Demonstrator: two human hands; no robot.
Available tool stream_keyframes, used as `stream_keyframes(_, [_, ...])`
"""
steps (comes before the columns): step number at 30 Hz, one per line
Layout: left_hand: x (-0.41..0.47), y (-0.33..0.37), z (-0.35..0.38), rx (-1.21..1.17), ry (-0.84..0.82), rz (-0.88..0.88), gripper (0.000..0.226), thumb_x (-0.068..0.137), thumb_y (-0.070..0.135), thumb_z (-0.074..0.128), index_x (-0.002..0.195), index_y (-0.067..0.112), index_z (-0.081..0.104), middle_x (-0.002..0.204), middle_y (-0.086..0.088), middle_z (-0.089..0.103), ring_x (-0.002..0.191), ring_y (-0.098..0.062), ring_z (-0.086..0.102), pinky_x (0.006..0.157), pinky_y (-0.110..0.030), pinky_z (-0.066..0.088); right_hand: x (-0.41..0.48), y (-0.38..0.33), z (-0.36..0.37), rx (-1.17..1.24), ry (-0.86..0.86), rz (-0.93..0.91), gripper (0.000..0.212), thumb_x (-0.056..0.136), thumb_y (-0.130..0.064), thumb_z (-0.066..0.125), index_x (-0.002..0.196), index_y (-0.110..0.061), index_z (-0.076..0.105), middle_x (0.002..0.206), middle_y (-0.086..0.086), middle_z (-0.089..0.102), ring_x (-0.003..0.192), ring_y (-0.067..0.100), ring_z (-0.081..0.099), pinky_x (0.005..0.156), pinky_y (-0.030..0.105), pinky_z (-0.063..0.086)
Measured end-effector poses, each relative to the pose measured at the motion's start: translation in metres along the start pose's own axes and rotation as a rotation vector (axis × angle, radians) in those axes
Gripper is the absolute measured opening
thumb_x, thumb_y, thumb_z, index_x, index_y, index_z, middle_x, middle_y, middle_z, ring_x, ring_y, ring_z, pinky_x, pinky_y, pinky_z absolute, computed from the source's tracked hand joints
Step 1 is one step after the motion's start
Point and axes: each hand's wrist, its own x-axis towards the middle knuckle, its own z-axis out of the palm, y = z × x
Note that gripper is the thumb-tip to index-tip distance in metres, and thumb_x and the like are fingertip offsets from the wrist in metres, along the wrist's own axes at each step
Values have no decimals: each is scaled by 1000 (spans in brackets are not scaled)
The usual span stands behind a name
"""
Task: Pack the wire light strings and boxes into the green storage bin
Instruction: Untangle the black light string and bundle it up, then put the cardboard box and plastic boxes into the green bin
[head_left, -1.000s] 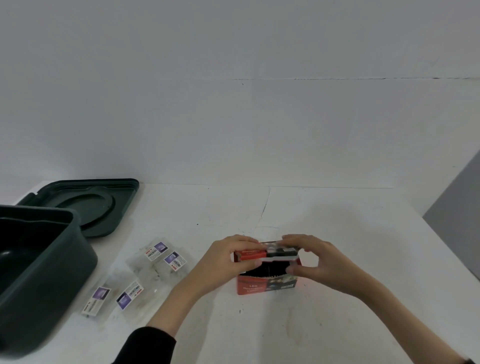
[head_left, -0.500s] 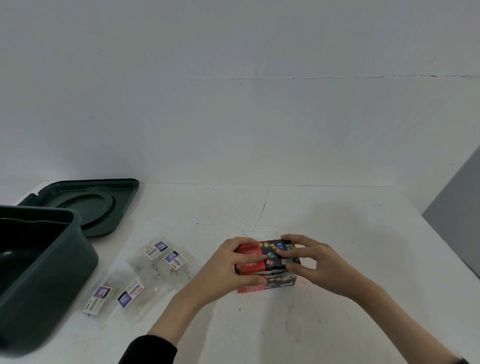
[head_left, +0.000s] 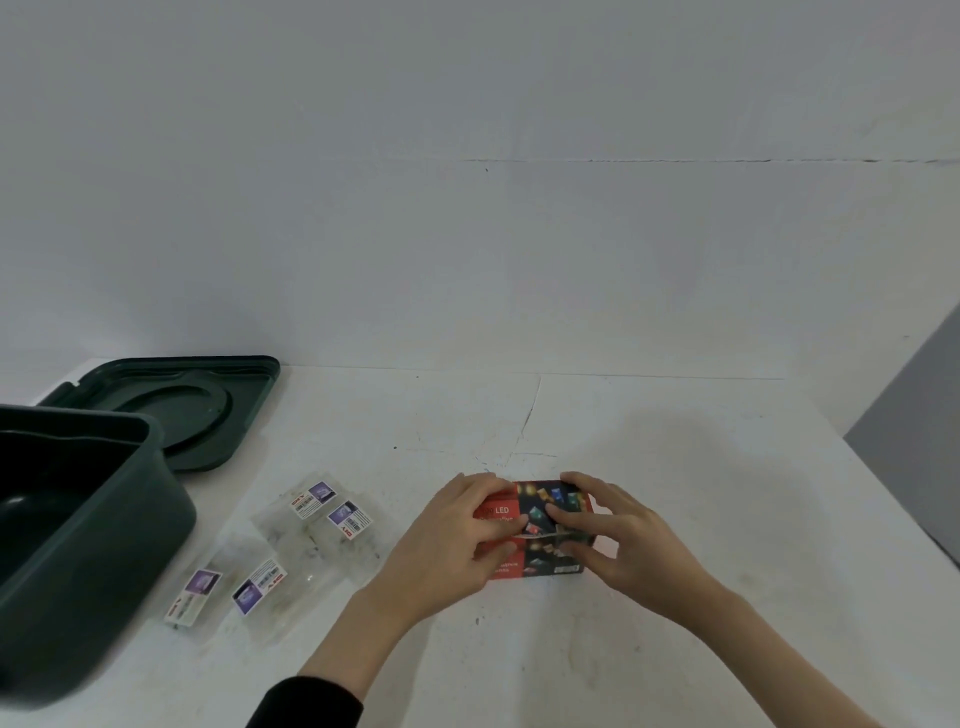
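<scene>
LED box top is now lying closed, no longer half-open as a second ago. Green storage bin is sitting open at the table's left edge, lid lying flat behind it. Both hands are gripping the box mid-table: left hand wrapping its left end, right hand pinching top and front. Four clear wire light packets are lying between bin and box.

A black sleeve ends well short of the bare left hand
</scene>
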Motion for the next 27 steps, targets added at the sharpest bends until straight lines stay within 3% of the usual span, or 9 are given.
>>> stream_keyframes(4, [3,-6,3,174,119,-38,35,82,37,44,102,29,71,122,1,61,122,-15,36,103,-43,37,11,-9,12,-100,70,1,40,85,-48,49,112,-25,69,131,2,55,107,17,56,74,32,58])
stream_keyframes(6, [3,-7,1,209,162,-94,36,81,33,44,104,23,71,120,-4,62,123,-17,35,99,-43,43,21,-14,20,-116,98,21,40,87,-47,49,111,-22,69,129,6,56,107,22,57,69,34,59])
stream_keyframes(8, [1,-10,-2,165,213,-164,34,84,25,51,114,18,66,126,-6,57,126,-15,28,102,-37,38,32,-18,29,-117,116,41,31,87,-35,61,113,-19,68,128,10,55,109,27,56,69,37,59])
stream_keyframes(11, [-6,-18,-16,65,272,-242,35,88,22,55,123,18,61,133,-2,51,129,-10,20,106,-29,25,56,-31,43,-77,116,76,33,91,-25,59,123,-16,61,136,11,45,119,28,45,81,41,56])
stream_keyframes(15, [-20,-36,-49,85,354,-312,40,85,37,44,111,18,68,126,-2,56,127,-16,31,102,-33,33,91,-59,61,-80,30,128,41,100,-27,39,138,-17,46,148,8,25,131,24,24,101,36,43])
stream_keyframes(17, [-32,-47,-72,130,406,-363,37,84,35,47,108,17,70,124,-6,57,125,-23,36,98,-39,41,109,-74,72,-106,-11,117,41,101,-26,36,141,-17,42,149,9,21,131,26,23,103,35,39])
stream_keyframes(19, [-46,-59,-97,238,473,-418,25,84,21,60,106,14,70,122,-12,58,122,-32,42,99,-43,38,125,-87,82,-119,-58,110,42,101,-26,34,142,-17,38,150,10,18,131,27,21,103,36,41])
stream_keyframes(22, [-68,-78,-134,444,531,-506,33,74,3,74,107,6,69,116,-19,60,118,-40,45,100,-49,37,143,-105,95,-132,-110,83,42,102,-27,32,143,-17,36,150,10,16,131,27,20,101,37,43])
stream_keyframes(27, [-107,-104,-173,539,375,-855,54,80,17,69,130,4,52,129,-25,50,126,-42,36,98,-53,38,157,-115,105,-139,-126,52,42,102,-28,33,143,-20,37,150,10,18,130,27,23,100,36,43])
